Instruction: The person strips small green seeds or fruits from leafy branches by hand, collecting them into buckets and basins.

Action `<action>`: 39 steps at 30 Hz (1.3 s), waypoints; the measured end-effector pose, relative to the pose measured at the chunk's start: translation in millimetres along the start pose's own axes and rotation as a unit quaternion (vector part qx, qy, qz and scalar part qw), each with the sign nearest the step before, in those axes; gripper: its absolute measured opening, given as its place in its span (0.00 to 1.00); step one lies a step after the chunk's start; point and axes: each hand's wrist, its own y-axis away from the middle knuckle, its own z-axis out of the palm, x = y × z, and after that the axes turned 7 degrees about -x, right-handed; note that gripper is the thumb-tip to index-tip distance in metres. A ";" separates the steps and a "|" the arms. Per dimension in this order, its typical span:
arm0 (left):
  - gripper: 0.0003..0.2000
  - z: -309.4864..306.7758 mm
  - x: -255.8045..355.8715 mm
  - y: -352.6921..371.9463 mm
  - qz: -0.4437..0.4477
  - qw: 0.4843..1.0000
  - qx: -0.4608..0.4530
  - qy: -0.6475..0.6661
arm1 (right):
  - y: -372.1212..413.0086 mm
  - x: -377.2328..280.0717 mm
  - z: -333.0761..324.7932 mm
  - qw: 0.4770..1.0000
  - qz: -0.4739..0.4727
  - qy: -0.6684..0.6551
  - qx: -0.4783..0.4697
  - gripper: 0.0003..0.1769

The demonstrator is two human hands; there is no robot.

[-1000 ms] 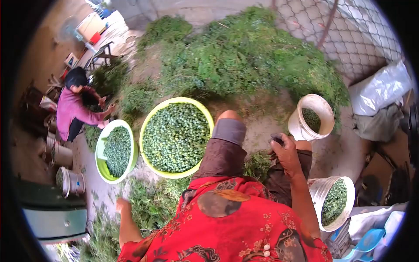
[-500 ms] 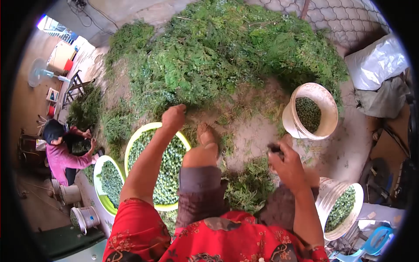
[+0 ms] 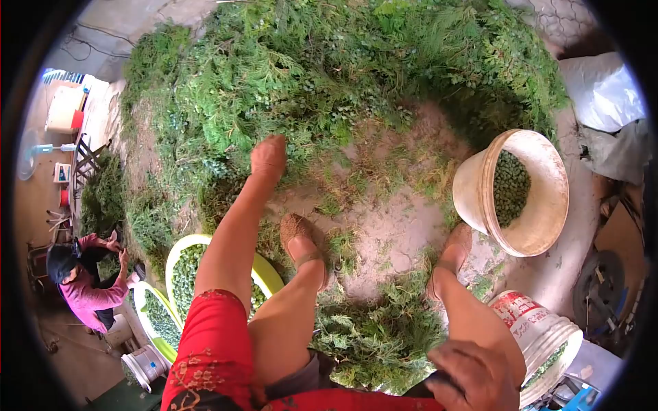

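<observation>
My left hand (image 3: 269,156) reaches out to the near edge of a big pile of green cut branches (image 3: 288,89); its fingers are bent at the foliage, and anything between them is hidden. Low at the right, my right hand (image 3: 469,373) is near my right knee, fingers curled, with something dark by them that I cannot make out. A white bucket (image 3: 473,188), partly filled with small green cones, is tilted at the right. Under my left arm a yellow-green rimmed tub (image 3: 269,272) holds many more green cones.
A second tub (image 3: 142,301) of cones stands at the left, beside a seated co-worker (image 3: 96,294) in pink. Another white bucket (image 3: 524,315) is at the lower right. Loose sprigs (image 3: 377,335) lie between my feet. White sacks (image 3: 606,92) rest at the upper right.
The view has shifted, showing more of my legs and feet. My left hand is further into the pile's edge. My right hand has come down and back toward my right knee.
</observation>
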 end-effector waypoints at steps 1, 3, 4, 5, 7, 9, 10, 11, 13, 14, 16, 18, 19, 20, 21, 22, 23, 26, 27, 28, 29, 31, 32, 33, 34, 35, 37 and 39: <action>0.09 3.2 16.5 -6.0 0.043 0.997 -0.064 -0.007 | 0.4 0.3 -1.3 1.000 -0.001 -0.005 -0.002 0.17; 0.09 3.1 46.7 -7.5 0.018 0.993 -0.106 -0.039 | 1.1 0.8 -3.6 1.000 -0.004 -0.015 -0.004 0.18; 0.09 10.6 54.3 -10.0 0.022 0.995 -0.085 -0.055 | 1.2 1.2 -4.6 1.000 -0.002 -0.019 -0.004 0.18; 0.09 18.2 61.8 -12.0 0.026 0.995 -0.063 -0.071 | 1.3 1.7 -5.4 1.000 0.000 -0.022 -0.004 0.18; 0.10 30.4 69.6 -16.3 0.053 0.993 -0.044 -0.096 | 1.6 2.7 -6.9 1.000 0.005 -0.029 -0.006 0.18; 0.10 47.0 63.6 -24.6 0.056 0.984 -0.035 -0.167 | 2.3 3.2 -8.1 0.999 0.005 -0.036 -0.008 0.19; 0.08 49.3 62.3 -24.2 0.051 0.985 -0.024 -0.165 | 2.7 3.4 -8.6 0.999 0.004 -0.039 -0.008 0.19; 0.08 50.5 59.7 -23.6 0.054 0.984 -0.024 -0.165 | 3.0 3.6 -9.1 0.999 0.003 -0.043 -0.008 0.19; 0.06 48.9 54.3 -21.5 0.039 0.996 0.000 -0.077 | 3.6 3.9 -10.0 0.999 0.000 -0.050 -0.006 0.19; 0.07 40.8 54.6 -17.8 0.012 1.000 0.012 -0.014 | 3.9 4.0 -10.6 0.998 -0.002 -0.055 -0.004 0.19; 0.08 19.9 54.3 -9.8 -0.030 0.997 0.028 0.060 | 4.4 4.0 -11.5 0.998 -0.009 -0.062 0.002 0.20; 0.11 -1.9 46.8 -4.3 -0.066 0.974 0.056 0.208 | 5.2 3.8 -12.1 0.998 -0.021 -0.065 0.009 0.20; 0.11 -9.2 38.2 -5.3 -0.064 0.974 0.063 0.206 | 5.7 3.7 -12.3 0.997 -0.029 -0.066 0.012 0.20; 0.11 -17.8 31.3 -5.0 -0.074 0.958 0.065 0.269 | 6.1 3.4 -12.5 0.997 -0.037 -0.067 0.014 0.21; 0.12 -25.4 25.7 -4.0 -0.083 0.938 0.066 0.330 | 6.5 3.2 -12.7 0.996 -0.045 -0.069 0.017 0.21; 0.14 -32.3 20.7 -2.6 -0.131 0.845 0.021 0.518 | 6.2 1.5 -10.8 0.997 -0.044 -0.060 0.029 0.20; 0.14 -40.2 16.1 0.1 -0.128 0.846 0.024 0.517 | 5.4 1.1 -8.6 0.997 -0.046 -0.060 0.034 0.20; 0.18 -61.1 1.4 8.3 -0.249 0.620 -0.078 0.740 | 6.3 8.1 4.1 0.997 -0.062 -0.031 0.041 0.18; 0.18 -70.4 3.5 15.8 -0.245 0.620 -0.075 0.741 | 6.8 9.0 7.5 0.996 -0.066 -0.029 0.044 0.18; 0.19 -79.3 5.8 25.7 -0.247 0.583 -0.071 0.770 | 6.8 9.0 9.2 0.997 -0.058 -0.029 0.046 0.18; 0.20 -89.8 8.3 35.3 -0.246 0.546 -0.068 0.798 | 6.3 9.2 11.0 0.997 -0.051 -0.030 0.049 0.18; 0.20 -103.8 10.1 53.7 -0.227 0.525 -0.069 0.817 | 5.5 11.8 17.1 0.996 -0.051 -0.015 0.065 0.17; 0.18 -108.2 9.9 62.2 -0.206 0.507 -0.075 0.834 | 4.2 13.0 19.7 0.994 -0.062 -0.004 0.085 0.18; 0.17 -117.3 12.4 70.5 -0.183 0.488 -0.080 0.850 | 2.6 13.7 21.1 0.992 -0.074 0.007 0.106 0.18; 0.15 -124.6 17.0 80.2 -0.190 0.480 -0.057 0.855 | 2.1 13.4 22.5 0.993 -0.056 -0.014 0.099 0.17; 0.15 -135.7 22.6 92.9 -0.187 0.480 -0.055 0.855 | 1.2 13.4 23.3 0.993 -0.059 -0.012 0.101 0.17; 0.15 -161.0 33.6 119.1 -0.138 0.432 -0.053 0.890 | -2.2 14.2 23.8 0.991 -0.030 -0.085 0.102 0.18; 0.15 -194.2 50.9 152.7 -0.114 0.429 -0.063 0.894 | -7.2 16.9 29.1 0.988 0.004 -0.113 0.102 0.20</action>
